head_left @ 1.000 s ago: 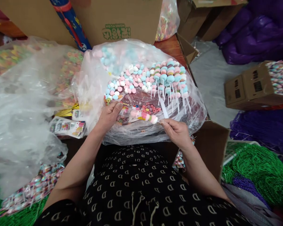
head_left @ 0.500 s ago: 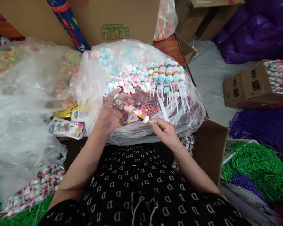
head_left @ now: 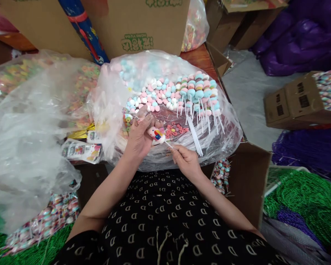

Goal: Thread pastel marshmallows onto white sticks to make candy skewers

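A marshmallow skewer (head_left: 156, 135) in a clear printed wrapper is held between my two hands, above the plastic sheet. My left hand (head_left: 139, 139) is closed round its upper part, which the fingers partly hide. Between thumb and fingertips, my right hand (head_left: 186, 159) pinches the lower end of its white stick. Just beyond lie red candy rings (head_left: 175, 130) and loose pink, white and blue marshmallows (head_left: 154, 96). Finished-looking skewers (head_left: 200, 90) are stacked at the right, their sticks pointing toward me. Bare white sticks (head_left: 194, 136) rest beside my right hand.
A large clear bag of candy rings (head_left: 44, 99) fills the left side, near printed packets (head_left: 81, 150). Behind stands a cardboard box (head_left: 143, 22) with a blue tube (head_left: 85, 33). Wrapped skewers (head_left: 221, 173) lie in an open box below right. Green strands (head_left: 306, 206) fill a basket.
My left hand has gone from loosely spread to closed round the wrapped skewer, moving right and down along it. My right hand keeps its pinch on the stick, slightly lower and further left.
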### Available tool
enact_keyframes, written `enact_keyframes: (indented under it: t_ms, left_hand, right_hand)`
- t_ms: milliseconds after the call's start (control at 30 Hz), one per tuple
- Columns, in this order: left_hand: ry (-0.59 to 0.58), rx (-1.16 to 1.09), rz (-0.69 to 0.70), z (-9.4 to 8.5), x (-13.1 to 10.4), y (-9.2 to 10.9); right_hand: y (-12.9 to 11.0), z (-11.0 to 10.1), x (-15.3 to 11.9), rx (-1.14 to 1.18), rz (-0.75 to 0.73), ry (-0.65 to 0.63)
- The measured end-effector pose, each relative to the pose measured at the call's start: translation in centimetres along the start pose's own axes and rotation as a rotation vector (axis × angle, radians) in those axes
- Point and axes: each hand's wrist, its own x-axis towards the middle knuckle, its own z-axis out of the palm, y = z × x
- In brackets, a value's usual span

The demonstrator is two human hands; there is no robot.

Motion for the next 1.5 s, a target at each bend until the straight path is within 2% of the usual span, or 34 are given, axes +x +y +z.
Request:
enact_keyframes:
  t_ms: [133, 267, 467, 633, 733, 833, 967, 1167, 1300, 1500]
  left_hand:
    - [0.004, -0.031, -0.024, 0.7, -0.9, -1.3]
    - [-0.032, -0.004, -0.053, 1.0, -2.0, -2.0]
    - [-0.048, 0.005, -0.030, 0.4, -1.6, -1.5]
    - [-0.144, 0.081, -0.058, -0.7, -1.4, -2.1]
    - [-0.176, 0.228, -0.017, -1.9, -1.5, -2.8]
    - [-0.185, 0.418, 0.021, -2.7, -1.6, -3.0]
    - [-0.174, 0.485, 0.057, -2.6, -1.5, -2.6]
    - [-0.129, 0.481, -0.005, -2.3, -1.5, -2.1]
    - [-0.146, 0.416, 0.044, -2.7, -1.1, -2.4]
    - [-0.155, 0.552, 0.054, -3.4, -0.8, -2.7]
  right_hand:
    - [-0.2, 2.2, 0.3, -0.024, -0.044, 0.077]
    - [-0.4, 3.4, 1.3, 0.001, -0.030, 0.061]
    - [-0.5, 2.2, 1.9, 0.056, -0.038, -0.025]
    - [-0.6, 1.8, 2.0, 0.136, 0.075, -0.021]
    - [-0.7, 1.8, 2.2, 0.099, 0.012, 0.011]
    - [-0.7, 1.6, 2.4, -0.037, -0.081, 0.043]
    - [-0.5, 1.3, 2.5, -0.151, -0.139, 0.083]
    - [-0.6, 1.0, 2.5, -0.175, -0.178, 0.089]
    - [-0.8, 1.0, 2.5, -0.146, -0.164, 0.075]
    - [-0.6, 1.1, 2.2, -0.159, -0.144, 0.036]
